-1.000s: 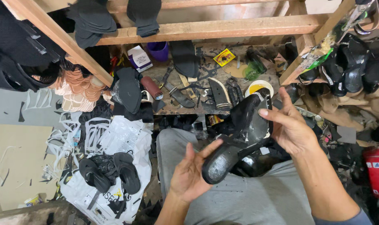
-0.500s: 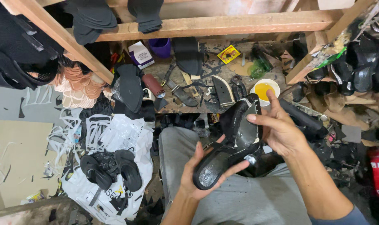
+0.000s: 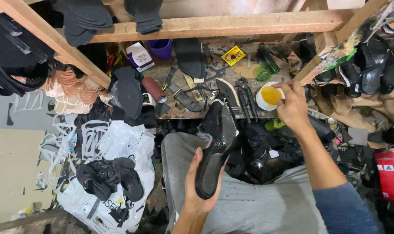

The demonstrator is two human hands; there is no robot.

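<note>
Two hands are busy over a crowded cobbler's bench, and everything lies close together. At the lower left of the frame a white plastic bag [image 3: 119,173] sits on the floor with a pair of black sandals [image 3: 110,177] resting on top of it. Just right of that, low in the middle, the left hand [image 3: 199,190] is curled around the heel end of a black shoe [image 3: 216,147], sole turned upward, the toe pointing up toward the bench edge; the shoe hangs over the person's grey-trousered lap. On the bench above lie a knife [image 3: 184,97] and a pair of pincers [image 3: 247,99].

Further right, the right hand [image 3: 292,108] reaches to a small white cup [image 3: 268,96] of yellow liquid, probably glue, with fingers bent down at its rim; whether they pinch anything I cannot tell.

My worry is that cup: it stands near the bench's front edge, and a careless knuckle could tip it, spilling yellow onto the tools or down to the lap. The shoe, gripped only at one end, could also swing and slip.

Other containers: a purple cup [image 3: 161,47] at the top centre, contents hidden, and a green bottle [image 3: 266,67] lying near the white cup.
</note>
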